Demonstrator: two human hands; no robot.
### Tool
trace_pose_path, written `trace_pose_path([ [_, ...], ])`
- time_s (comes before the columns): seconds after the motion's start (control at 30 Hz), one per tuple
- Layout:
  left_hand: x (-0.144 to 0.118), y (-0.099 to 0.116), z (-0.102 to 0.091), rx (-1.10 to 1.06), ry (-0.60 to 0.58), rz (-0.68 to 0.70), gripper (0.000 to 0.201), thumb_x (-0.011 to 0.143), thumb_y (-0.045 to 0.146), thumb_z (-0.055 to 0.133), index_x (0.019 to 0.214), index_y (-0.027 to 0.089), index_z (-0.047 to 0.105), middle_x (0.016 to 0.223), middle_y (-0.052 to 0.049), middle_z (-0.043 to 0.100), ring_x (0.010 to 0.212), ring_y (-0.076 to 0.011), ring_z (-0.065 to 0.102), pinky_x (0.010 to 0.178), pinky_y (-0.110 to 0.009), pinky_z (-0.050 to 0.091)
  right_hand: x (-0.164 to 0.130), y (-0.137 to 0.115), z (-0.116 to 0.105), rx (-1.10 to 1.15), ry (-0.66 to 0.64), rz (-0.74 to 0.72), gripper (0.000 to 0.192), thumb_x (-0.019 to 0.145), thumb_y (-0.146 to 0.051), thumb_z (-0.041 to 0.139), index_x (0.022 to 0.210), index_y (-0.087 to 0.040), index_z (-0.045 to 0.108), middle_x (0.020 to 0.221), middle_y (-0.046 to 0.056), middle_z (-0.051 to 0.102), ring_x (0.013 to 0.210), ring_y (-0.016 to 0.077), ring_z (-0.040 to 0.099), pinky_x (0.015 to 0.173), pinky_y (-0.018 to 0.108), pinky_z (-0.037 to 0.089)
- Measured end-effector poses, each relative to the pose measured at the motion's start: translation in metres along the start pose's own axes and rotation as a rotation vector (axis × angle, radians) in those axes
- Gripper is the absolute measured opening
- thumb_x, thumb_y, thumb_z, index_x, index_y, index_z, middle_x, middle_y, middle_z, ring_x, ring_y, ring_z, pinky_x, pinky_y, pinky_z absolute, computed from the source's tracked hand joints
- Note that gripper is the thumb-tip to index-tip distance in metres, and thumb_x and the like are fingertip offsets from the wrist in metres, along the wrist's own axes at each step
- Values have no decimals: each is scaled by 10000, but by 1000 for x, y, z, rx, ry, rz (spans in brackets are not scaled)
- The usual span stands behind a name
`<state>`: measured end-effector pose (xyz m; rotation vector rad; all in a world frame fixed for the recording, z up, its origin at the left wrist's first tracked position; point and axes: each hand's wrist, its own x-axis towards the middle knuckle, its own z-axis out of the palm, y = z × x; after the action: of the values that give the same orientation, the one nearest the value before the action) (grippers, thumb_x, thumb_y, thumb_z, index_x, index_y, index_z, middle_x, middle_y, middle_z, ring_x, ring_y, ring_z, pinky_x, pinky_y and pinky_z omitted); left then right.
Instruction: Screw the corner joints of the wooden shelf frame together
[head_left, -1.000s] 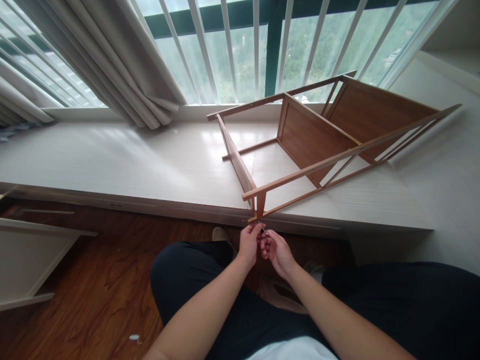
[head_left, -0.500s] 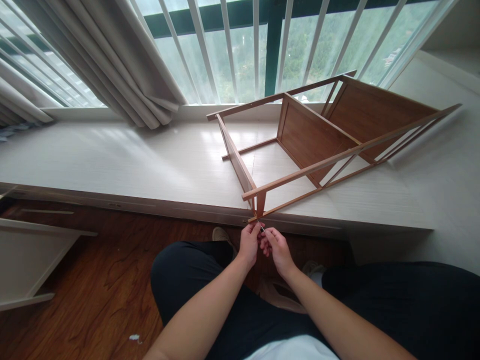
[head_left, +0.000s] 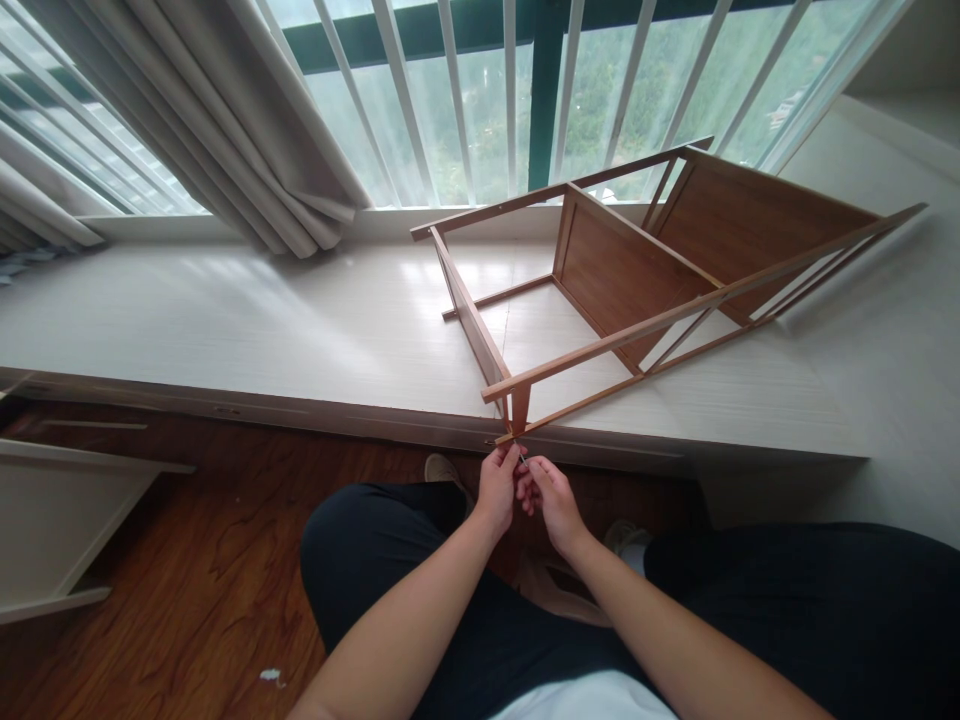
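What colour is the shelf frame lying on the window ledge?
Warm reddish-brown wood, seen in the head view: shelf frame.

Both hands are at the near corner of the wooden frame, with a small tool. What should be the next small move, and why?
Probably keep turning the small tool at the wooden frame corner: left hand and right hand pinch it just below the joint.

One head-worn camera looked forward and down from close above the seated lap, facing the window [head_left: 480, 100] across the counter [head_left: 262, 320].
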<state>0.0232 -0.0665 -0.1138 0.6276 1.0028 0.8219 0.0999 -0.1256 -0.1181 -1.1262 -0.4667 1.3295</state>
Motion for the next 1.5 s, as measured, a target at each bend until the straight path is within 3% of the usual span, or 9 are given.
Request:
trace_pose_path([
  [0.17,-3,3,2,12,-6,-37,437,727,541,768,876,175,581,485,90,495,275,-73,379,266,-190,284,1,-1,2,234,-3,139,276,848,-455,672,826,-185,619,581,-15,593,439,106,477,403,211,331],
  [0.37,-5,7,3,62,36,-28,405,728,518,773,845,168,607,497,59,548,301,-66,396,262,-167,264,3,-8,1,531,-74,459,186,855,-326,622,744,-185,574,568,-16,573,451,112,467,447,228,343],
  [0.6,-7,8,4,82,53,-21,393,699,496,798,799,173,598,514,51,572,304,-58,390,265,-162,263,3,-7,-1,577,-75,509,182,868,-307,594,737,-185,559,567,-16,572,451,113,455,456,227,324],
  [0.73,-9,7,4,91,59,-20,378,704,482,794,810,172,606,511,54,563,309,-67,400,267,-169,279,3,-4,-2,526,-58,468,217,869,-375,610,759,-192,571,573,-18,579,451,113,458,457,226,331],
  [0.97,-9,5,5,67,26,-16,397,713,500,778,852,162,622,529,65,548,288,-67,389,262,-190,300,-1,-4,1,305,-22,227,374,858,-570,625,818,-200,593,595,-13,594,434,117,476,412,228,333],
  [1.17,-7,4,4,75,4,11,422,709,519,776,851,153,623,516,65,530,289,-76,398,270,-201,319,-3,-1,1,106,-2,57,367,895,-564,610,860,-200,586,619,-13,616,448,97,497,405,193,332],
  [1.5,-3,3,2,39,-3,-3,460,680,542,803,825,153,604,518,61,535,305,-73,413,295,-192,294,-2,1,2,-102,31,-45,349,894,-550,624,843,-209,567,594,-33,589,450,99,466,415,201,348],
])
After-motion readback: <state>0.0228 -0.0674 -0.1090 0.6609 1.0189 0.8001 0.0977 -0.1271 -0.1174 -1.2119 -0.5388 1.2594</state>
